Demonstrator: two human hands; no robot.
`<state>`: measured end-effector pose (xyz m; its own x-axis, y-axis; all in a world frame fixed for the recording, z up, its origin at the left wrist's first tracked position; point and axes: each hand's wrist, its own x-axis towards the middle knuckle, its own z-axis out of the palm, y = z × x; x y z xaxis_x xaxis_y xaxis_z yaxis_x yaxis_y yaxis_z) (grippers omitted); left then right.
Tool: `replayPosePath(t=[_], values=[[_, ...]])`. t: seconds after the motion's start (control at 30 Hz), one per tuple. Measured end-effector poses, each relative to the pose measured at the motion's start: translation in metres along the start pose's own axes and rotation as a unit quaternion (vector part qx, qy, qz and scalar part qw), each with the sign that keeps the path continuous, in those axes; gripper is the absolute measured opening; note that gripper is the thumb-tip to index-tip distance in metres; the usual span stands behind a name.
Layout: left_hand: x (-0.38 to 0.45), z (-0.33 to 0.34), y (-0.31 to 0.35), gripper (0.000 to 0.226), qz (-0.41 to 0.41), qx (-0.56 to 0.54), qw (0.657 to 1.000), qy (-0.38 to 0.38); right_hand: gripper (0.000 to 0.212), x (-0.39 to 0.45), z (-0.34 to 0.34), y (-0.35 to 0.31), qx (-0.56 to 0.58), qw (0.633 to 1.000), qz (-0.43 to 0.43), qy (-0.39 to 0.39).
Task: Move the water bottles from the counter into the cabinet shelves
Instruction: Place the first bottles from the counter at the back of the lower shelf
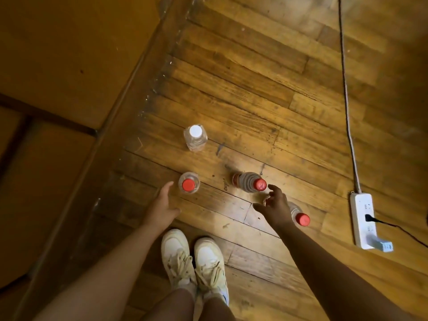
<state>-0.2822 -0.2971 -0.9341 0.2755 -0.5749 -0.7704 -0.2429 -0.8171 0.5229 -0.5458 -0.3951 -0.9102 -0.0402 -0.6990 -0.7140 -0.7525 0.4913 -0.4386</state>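
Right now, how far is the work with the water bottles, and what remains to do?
Nothing looks done: all four bottles stand on the wooden floor. In hand: the left hand reaches for the left red-capped bottle, the right hand for the middle red-capped bottle; neither grips yet. Left: these, the white-capped bottle and the right red-capped bottle.

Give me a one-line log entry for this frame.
bottles: four upright on floor | left hand: open, near left red-cap bottle | right hand: open, near middle red-cap bottle | held: nothing

Four upright capped bottles on floor
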Motion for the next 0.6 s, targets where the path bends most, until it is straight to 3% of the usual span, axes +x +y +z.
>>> replayPosePath(t=[0.13,0.27,0.4,0.6], values=[[0.031,0.005,0.004,0.092,0.032,0.035,0.999,0.026,0.089,0.027,0.015,0.009,0.031,0.999,-0.001,0.005],[0.052,0.014,0.006,0.099,0.053,0.021,0.998,-0.003,0.097,0.05,0.03,0.011,0.069,0.997,-0.021,0.002],[0.058,0.024,0.006,0.094,0.069,-0.078,0.994,-0.045,0.081,0.06,0.038,0.008,0.154,0.988,-0.021,0.022],[0.045,0.026,0.011,0.076,0.083,-0.116,0.99,-0.001,0.069,0.042,0.031,-0.001,0.176,0.983,-0.021,0.037]])
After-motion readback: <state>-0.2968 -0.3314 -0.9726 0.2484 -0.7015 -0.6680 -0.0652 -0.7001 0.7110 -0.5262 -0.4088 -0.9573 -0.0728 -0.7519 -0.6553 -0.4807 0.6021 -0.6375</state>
